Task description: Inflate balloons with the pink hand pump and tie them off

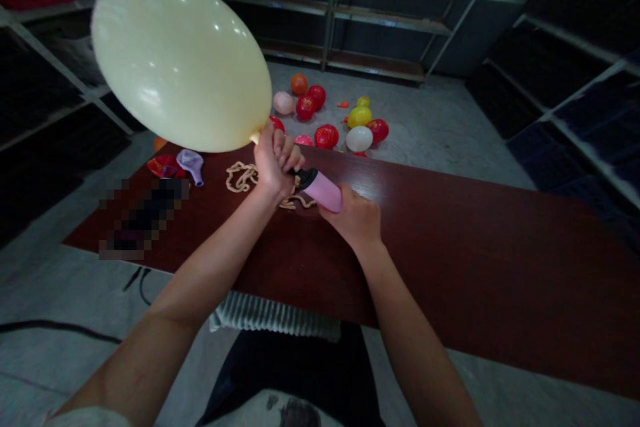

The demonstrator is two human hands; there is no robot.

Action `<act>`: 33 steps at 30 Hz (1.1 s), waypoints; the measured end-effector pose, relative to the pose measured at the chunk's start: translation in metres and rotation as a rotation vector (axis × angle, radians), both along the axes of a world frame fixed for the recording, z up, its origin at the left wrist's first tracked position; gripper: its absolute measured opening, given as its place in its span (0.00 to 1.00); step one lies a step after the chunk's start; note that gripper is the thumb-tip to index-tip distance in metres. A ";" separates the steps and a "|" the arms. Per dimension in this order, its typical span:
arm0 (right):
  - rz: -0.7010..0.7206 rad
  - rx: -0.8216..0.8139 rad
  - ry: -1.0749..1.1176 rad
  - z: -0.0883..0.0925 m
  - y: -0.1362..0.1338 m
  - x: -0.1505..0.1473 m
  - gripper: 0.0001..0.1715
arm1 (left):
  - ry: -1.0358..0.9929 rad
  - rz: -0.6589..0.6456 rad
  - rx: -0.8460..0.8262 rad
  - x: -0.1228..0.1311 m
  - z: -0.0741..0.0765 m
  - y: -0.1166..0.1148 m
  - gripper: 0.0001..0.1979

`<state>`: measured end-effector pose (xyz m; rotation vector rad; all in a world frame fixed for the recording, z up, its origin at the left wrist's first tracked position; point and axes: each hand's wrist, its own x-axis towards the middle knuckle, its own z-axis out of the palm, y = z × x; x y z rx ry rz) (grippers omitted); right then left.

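A large pale yellow balloon (183, 63), inflated, reaches up and left from my left hand (276, 159). The fingers of that hand are closed round its neck, against the black nozzle end of a pink hand pump (324, 192). My right hand (357, 217) is wrapped round the pump's other end. Below and beside my hands a beige cord (241, 177) lies in loops on the dark red table (475, 247). To the left on the table are a flat lilac balloon (191, 163) and flat red balloons (164, 166).
A blurred dark object (150, 215) lies on the table's left part. Beyond the table, several inflated balloons (327, 136) rest on the floor. Metal shelves (385, 21) stand at the back, with more at both sides. A black cable (60, 327) runs along the floor at the left.
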<state>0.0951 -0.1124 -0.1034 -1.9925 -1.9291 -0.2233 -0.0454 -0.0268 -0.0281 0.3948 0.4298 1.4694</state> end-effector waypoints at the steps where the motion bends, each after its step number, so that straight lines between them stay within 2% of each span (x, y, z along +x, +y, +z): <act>1: 0.001 0.006 0.001 0.000 0.000 0.000 0.24 | 0.003 -0.002 0.003 -0.002 0.000 0.001 0.34; 7: 0.024 0.064 0.020 -0.002 0.003 0.000 0.26 | 0.054 -0.018 0.015 -0.011 -0.001 0.005 0.32; 15: 0.021 0.078 0.002 -0.002 0.004 0.008 0.27 | 0.061 0.066 0.019 -0.026 0.003 0.013 0.27; 28: 0.007 0.137 -0.149 -0.001 0.006 0.052 0.26 | -0.035 0.234 0.068 -0.069 0.008 0.031 0.34; 33: -0.027 0.174 -0.165 0.000 0.007 0.057 0.26 | -0.087 0.264 0.028 -0.073 0.012 0.029 0.34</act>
